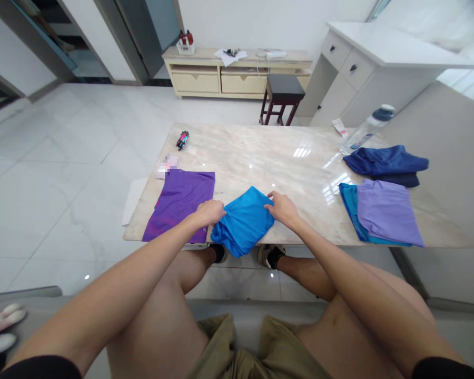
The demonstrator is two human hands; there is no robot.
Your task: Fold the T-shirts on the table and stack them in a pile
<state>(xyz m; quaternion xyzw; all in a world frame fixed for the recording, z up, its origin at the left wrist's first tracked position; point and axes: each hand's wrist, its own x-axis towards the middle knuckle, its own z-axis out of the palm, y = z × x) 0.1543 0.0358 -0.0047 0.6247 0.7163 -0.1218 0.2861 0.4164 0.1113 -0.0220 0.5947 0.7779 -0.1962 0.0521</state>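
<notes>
A bright blue cloth [248, 218], bunched and partly folded, lies at the table's near edge, its lower part hanging over. My left hand [210, 212] is closed on its left side, fingers pinching the fabric. On the right side, my right hand [281, 207] pinches the cloth's edge between thumb and fingers. Just left of the blue cloth, a purple cloth [185, 197] is spread flat, partly under my left wrist. Whether the blue piece is a garment cannot be made out.
On the table's [253, 152] right lie a folded lavender cloth [389, 210] over a teal cloth [351, 210], and a navy cloth [387, 162]. Behind them stands a clear bottle [365, 131]. A small dark bundle [182, 140] sits far left. Beyond is a stool [285, 89].
</notes>
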